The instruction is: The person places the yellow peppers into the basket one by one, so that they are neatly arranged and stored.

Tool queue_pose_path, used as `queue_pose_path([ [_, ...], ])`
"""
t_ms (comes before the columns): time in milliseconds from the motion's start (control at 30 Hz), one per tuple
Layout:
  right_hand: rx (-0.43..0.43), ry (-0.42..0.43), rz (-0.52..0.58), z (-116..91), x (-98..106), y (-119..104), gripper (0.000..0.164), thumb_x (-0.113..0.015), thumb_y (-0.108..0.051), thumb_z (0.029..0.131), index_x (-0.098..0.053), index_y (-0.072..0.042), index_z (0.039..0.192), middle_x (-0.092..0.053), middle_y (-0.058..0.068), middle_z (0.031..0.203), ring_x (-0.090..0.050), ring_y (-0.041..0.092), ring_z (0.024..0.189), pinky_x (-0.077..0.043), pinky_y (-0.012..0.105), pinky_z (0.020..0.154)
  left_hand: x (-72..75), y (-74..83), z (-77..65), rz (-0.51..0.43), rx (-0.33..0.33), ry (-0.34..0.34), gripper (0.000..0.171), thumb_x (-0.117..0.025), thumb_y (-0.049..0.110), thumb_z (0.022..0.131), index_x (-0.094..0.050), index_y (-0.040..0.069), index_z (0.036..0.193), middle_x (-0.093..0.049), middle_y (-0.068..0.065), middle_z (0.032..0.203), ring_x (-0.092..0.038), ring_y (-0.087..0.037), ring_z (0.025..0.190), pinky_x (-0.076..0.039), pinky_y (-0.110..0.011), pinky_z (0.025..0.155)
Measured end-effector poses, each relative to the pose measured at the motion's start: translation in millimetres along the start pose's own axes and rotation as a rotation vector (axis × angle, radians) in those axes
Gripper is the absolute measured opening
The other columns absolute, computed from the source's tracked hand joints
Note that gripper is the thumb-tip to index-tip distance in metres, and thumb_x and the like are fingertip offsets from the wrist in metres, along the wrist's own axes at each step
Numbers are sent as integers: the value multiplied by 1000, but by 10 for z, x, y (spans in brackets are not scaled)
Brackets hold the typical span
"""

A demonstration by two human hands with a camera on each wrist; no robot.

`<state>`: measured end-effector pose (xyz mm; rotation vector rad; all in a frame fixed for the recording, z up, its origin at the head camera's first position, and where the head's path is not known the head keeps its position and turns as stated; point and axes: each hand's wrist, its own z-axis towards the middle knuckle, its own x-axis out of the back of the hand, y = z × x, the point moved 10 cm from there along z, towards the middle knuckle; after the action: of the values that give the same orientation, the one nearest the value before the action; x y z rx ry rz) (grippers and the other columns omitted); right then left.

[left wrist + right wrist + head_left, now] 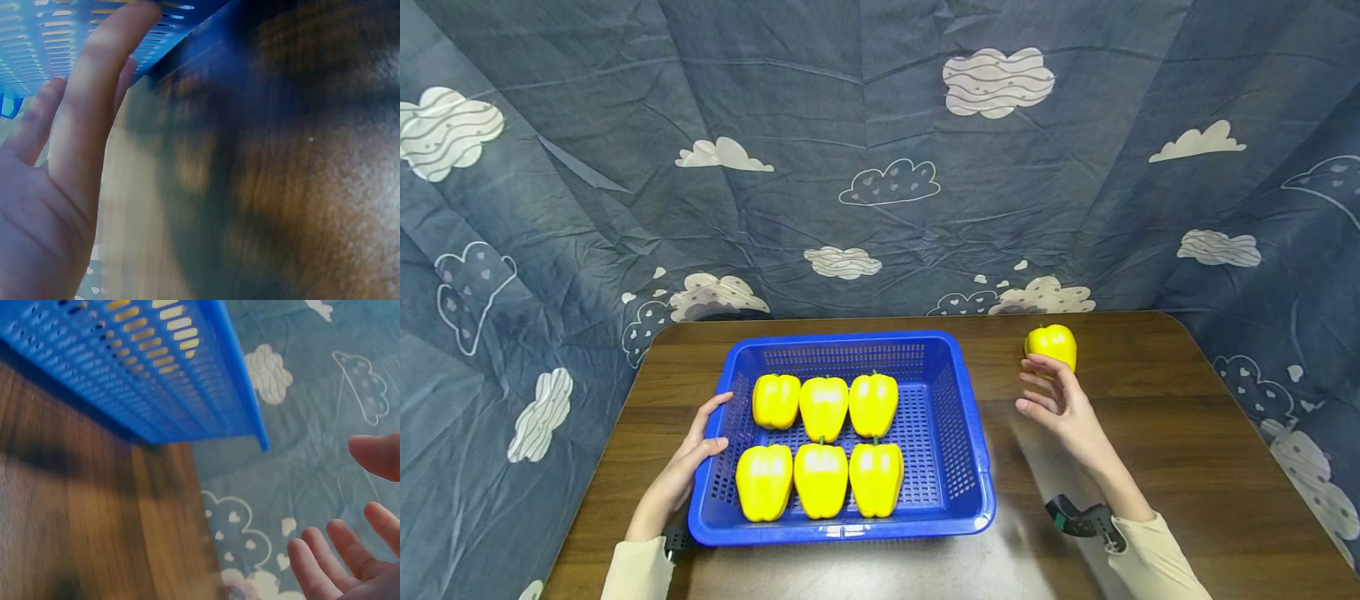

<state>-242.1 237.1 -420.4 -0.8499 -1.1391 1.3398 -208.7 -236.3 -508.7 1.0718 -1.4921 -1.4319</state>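
Note:
My left hand (681, 467) is at the left side of a blue plastic basket (977, 467), its fairly straight fingers and thumb touching the rim. In the left wrist view the thumb (87, 106) lies against the slotted outer wall. Inside the basket, several yellow bell peppers (821, 481) lie in two rows of three, left of centre. To the right, one more yellow bell pepper (1051, 343) sits on the table. My right hand (1063, 412) hovers just in front of it, fingers spread and loosely bent, overlapping its lower edge in the head view. Nothing is in that hand.
The basket stands on a brown wood-grain table (1172, 400). Behind and beside the table hangs a dark blue cloth (895, 108) with a cloud print. Inside the basket, bare slotted floor (921, 450) shows right of the peppers.

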Motion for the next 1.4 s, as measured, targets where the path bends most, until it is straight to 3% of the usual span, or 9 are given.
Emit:
queue_pose_path([
  [133,18,36,29,11,94,14,61,-59,20,81,-33,8,135,-45,5,129,-51,10,115,-45,19,90,4,-1,0,7,5,2,60,-40,15,94,-18,25,149,-7,-17,148,-41,-12,118,-43,-41,89],
  [367,3,95,-23,34,273,104,63,-61,15,83,-33,1,138,-40,9,133,-46,12,117,-40,15,92,0,-3,-5,-11,17,3,60,-40,15,94,-18,26,149,-7,-18,149,-41,-15,118,-45,-39,88],
  [533,-19,140,-22,46,419,206,64,-62,12,85,-35,-6,140,-39,8,135,-41,17,120,-37,14,93,3,-3,-7,-7,21,9,60,-40,15,94,-18,26,148,-7,-19,149,-40,-18,119,-45,-40,88],
  [700,-45,179,-69,53,558,319,66,-63,9,85,-34,-9,142,-39,1,135,-39,14,122,-36,13,93,13,-6,-6,11,28,19,59,-40,16,95,-18,27,149,-7,-19,150,-35,-31,123,-42,-47,89],
  [867,-66,215,-101,68,655,417,69,-65,8,85,-33,-8,144,-38,8,137,-38,17,123,-35,13,95,16,-6,-3,14,29,25,59,-39,17,95,-18,27,149,-6,-19,150,-27,-44,125,-42,-50,89],
  [1000,-85,234,-120,88,713,482,70,-65,7,85,-32,-8,145,-36,12,138,-35,22,124,-34,16,97,19,-10,-3,14,27,26,59,-40,17,94,-18,27,148,-7,-19,149,-30,-40,123,-42,-50,88],
  [1133,-111,250,-152,107,780,573,71,-66,5,85,-31,-9,146,-34,15,140,-32,25,127,-32,16,99,21,-19,-3,6,24,21,59,-40,16,94,-18,27,148,-8,-19,149,-38,-26,121,-43,-48,88],
  [1267,-147,263,-186,133,867,688,74,-66,3,85,-28,-9,148,-30,18,145,-28,26,133,-24,33,109,21,-23,-2,2,19,19,59,-40,15,94,-18,26,148,-8,-18,148,-42,-15,118,-44,-46,88],
  [1400,-175,247,-210,186,927,767,80,-67,3,84,-21,-6,150,-25,22,148,-22,35,135,-15,55,109,26,-22,-2,15,20,26,59,-40,16,94,-18,25,148,-8,-19,149,-41,-15,118,-42,-49,89],
])
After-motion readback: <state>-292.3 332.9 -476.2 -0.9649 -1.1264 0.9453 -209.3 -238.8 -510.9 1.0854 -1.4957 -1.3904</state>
